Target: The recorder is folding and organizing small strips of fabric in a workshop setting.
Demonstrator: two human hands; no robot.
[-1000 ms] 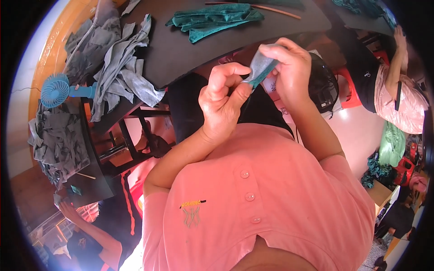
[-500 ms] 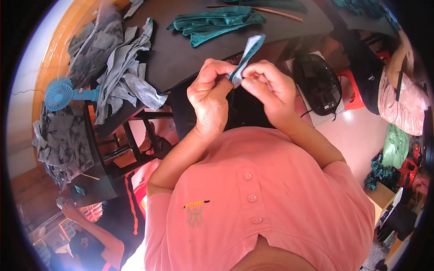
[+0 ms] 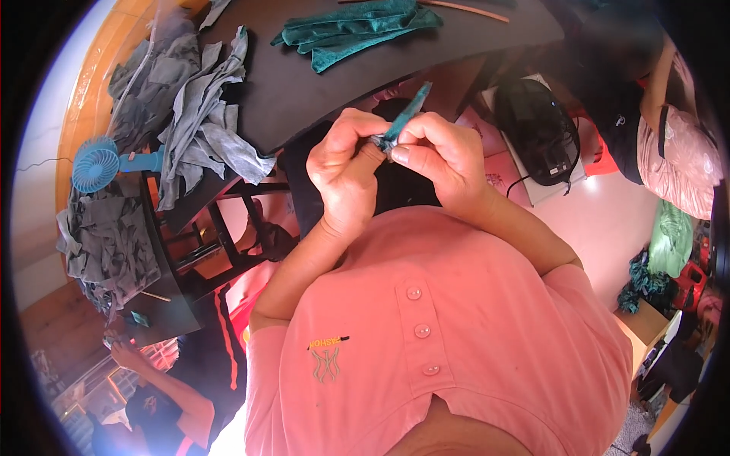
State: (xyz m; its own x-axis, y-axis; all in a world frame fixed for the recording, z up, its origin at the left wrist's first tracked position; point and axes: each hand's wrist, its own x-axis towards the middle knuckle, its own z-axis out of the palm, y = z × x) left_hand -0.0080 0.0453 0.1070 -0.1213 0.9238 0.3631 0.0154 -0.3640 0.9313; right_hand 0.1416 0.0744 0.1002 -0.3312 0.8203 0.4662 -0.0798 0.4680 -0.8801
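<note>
Dark table (image 3: 293, 99) ahead bears folded green cloth (image 3: 351, 34). From my end, I judge the step to be fingertip work on a green strip (image 3: 411, 109), raised between left hand (image 3: 344, 169) and right hand (image 3: 450, 163); the next move likely calls for fine, steady control. Both pinch its lower end, thumb to finger.

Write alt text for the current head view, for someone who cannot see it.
A person's left hand and right hand, close together, pinch a small teal fabric strip in front of their pink shirt. Beyond them, teal cloth lies on a dark table, with grey fabric pieces and a blue fan to the left.
</note>
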